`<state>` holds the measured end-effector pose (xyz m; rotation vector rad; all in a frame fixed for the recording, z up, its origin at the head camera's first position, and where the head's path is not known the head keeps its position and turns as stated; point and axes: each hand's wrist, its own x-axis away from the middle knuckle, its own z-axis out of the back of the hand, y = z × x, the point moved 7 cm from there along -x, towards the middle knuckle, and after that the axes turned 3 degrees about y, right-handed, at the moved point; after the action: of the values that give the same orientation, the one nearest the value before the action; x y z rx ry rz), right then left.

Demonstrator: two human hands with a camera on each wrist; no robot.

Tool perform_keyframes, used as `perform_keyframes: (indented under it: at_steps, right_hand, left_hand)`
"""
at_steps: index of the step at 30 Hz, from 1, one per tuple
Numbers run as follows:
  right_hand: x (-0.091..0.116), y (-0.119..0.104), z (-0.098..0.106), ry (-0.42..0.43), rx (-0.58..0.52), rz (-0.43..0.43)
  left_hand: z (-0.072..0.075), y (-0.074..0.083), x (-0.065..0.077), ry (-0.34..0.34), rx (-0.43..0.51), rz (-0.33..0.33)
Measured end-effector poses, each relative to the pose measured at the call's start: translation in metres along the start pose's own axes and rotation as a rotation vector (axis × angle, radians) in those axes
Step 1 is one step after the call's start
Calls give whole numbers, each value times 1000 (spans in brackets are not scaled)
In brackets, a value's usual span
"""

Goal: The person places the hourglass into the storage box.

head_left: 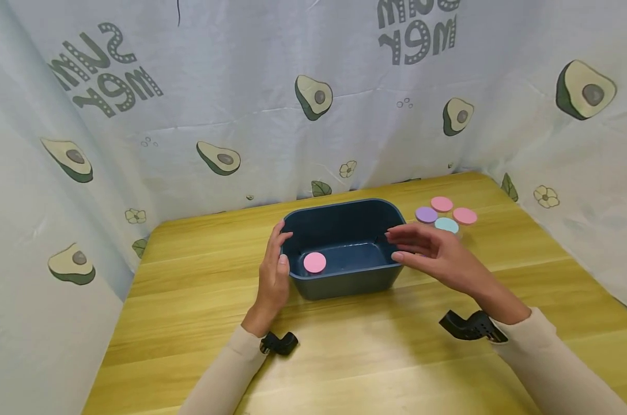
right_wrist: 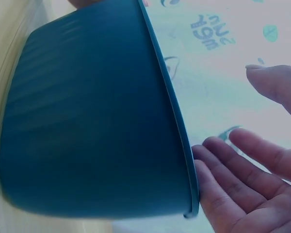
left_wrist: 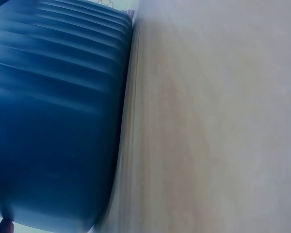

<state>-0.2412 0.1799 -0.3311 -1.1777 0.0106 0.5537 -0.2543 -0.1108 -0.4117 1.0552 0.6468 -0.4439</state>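
Yellow wood-grain table (head_left: 344, 357) | left hand (head_left: 273, 278), right hand (head_left: 445, 259): fingers loose, uncurled, beside dark-blue oblong plastic bin (head_left: 344, 284) | one-sided push might tip it, sliding flat pink round disc (head_left: 314, 263)

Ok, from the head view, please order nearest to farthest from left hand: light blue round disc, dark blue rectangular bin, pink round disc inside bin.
1. Dark blue bin: left end beside left hand.
2. Pink disc: bin's left part.
3. Light blue disc: right of bin.
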Motion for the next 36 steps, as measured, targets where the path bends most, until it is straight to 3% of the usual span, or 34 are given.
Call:
perform_keyframes:
  at_steps: [12,23,36]
  right_hand:
    - [17,9,24,116,51,-11]
    - [29,25,50,317,154,-92]
    - [36,44,65,381,205,-160]
  left_hand:
    - [1,-2,0,6,5,-10]
    - [1,0,0,3,2,-10]
    - [1,1,-1,8,15,-11]
